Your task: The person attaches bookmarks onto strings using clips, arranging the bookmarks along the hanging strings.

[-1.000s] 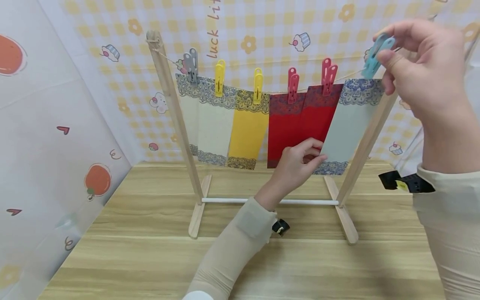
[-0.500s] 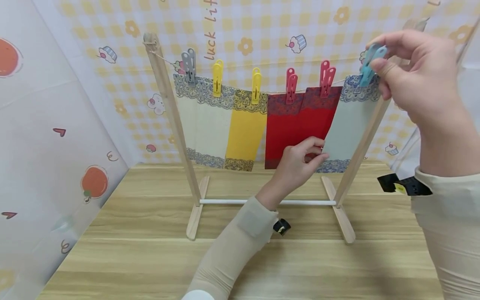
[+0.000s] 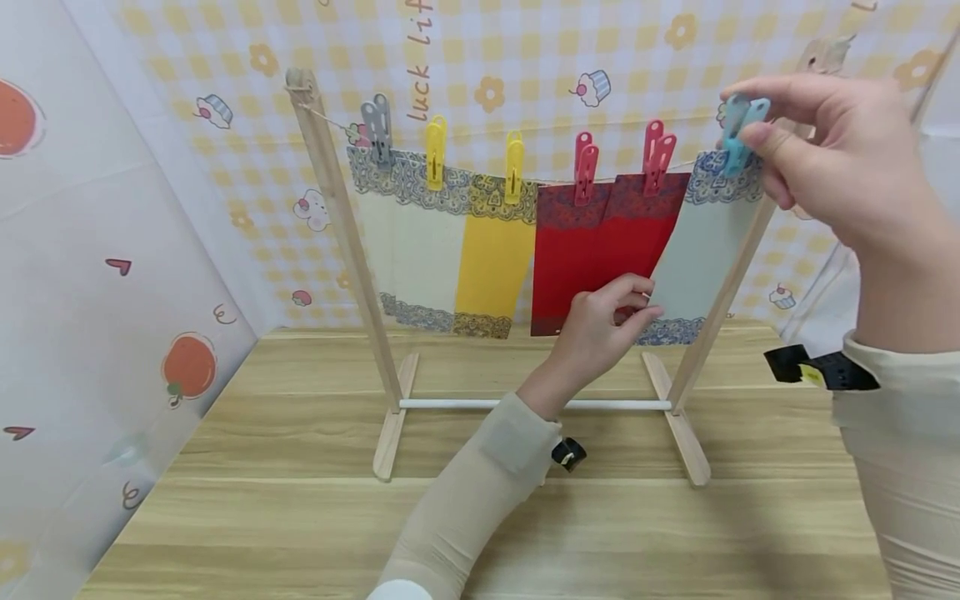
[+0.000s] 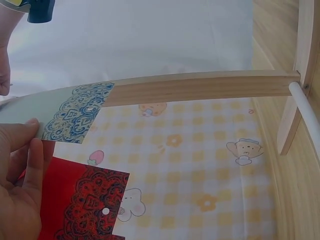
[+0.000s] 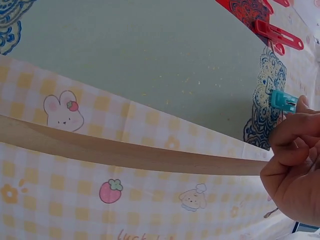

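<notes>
My right hand (image 3: 862,158) pinches a light blue clothespin (image 3: 735,158) between thumb and fingers, at the top edge of a pale green paper card (image 3: 686,258) with blue lace-patterned ends. In the right wrist view the clothespin (image 5: 284,101) sits over the card's patterned top. Lower down, my left hand (image 3: 600,329) pinches the card's left edge near its bottom, with the thumb lying on the card (image 4: 50,107) in the left wrist view. Beside it hang red cards (image 3: 566,258) under pink clothespins (image 3: 656,162).
A wooden stand with a left post (image 3: 345,242), a right post (image 3: 727,317) and a white crossbar (image 3: 450,403) carries the string. Further left hang a yellow card (image 3: 491,267) and cream cards (image 3: 427,258), under yellow clothespins (image 3: 436,154) and a grey clothespin (image 3: 378,137). A checked cloth (image 3: 547,50) hangs behind.
My right hand has come down and left, bringing the light blue clothespin from above the pale card to over its top edge. My left hand stays at the card's left edge.
</notes>
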Tool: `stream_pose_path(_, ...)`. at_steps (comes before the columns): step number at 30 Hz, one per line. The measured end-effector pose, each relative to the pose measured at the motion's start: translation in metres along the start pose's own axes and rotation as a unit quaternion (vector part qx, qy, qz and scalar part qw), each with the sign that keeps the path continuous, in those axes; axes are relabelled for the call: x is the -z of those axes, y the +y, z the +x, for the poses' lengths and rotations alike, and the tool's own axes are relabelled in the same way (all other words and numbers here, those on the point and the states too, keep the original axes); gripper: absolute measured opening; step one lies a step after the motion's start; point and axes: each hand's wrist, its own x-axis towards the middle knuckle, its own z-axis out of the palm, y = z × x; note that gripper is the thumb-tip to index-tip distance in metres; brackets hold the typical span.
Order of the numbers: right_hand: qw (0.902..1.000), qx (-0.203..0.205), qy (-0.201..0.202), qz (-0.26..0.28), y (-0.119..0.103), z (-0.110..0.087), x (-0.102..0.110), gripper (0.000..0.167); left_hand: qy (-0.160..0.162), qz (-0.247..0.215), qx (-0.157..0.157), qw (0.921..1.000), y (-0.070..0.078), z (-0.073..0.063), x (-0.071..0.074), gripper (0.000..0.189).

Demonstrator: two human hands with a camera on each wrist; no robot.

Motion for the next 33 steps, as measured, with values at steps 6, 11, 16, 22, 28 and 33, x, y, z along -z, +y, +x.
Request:
stream_pose_path(6, 0.9996, 0.004, -0.007, -0.027, 0.0, -0.003, 0.001, 0.033, -0.007, 0.009, 0.008, 0.9999, -0.002, 0.002, -0.003, 0.028)
stream_pose_path(11, 0.9994, -0.022, 0.001, -0.026, -0.001, -0.005, 0.002, 0.036, -0.013, 0.009, 0.022, 0.9996, -0.003, 0.002, -0.003, 0.03)
stream_pose_path(16, 0.9999, -0.009, 0.005, -0.007, -0.001, -0.005, 0.002, 0.036, -0.025, 0.019, 0.038, 0.9988, -0.004, -0.001, 0.0, 0.031)
stream_pose_path(22, 0.9997, -0.003, 0.014, 0.018, -0.001, -0.006, 0.0, 0.036, -0.039, 0.037, 0.062, 0.9966, -0.009, -0.014, 0.007, 0.027)
stream_pose_path(28, 0.9966, 0.021, 0.032, 0.073, -0.002, -0.008, -0.002, 0.034, -0.048, 0.054, 0.086, 0.9937, -0.014, -0.031, 0.014, 0.022)
stream_pose_path(33, 0.9768, 0.066, 0.045, 0.199, 0.002, -0.008, -0.003, 0.03, -0.08, 0.062, 0.109, 0.9889, -0.014, -0.046, 0.025, 0.022)
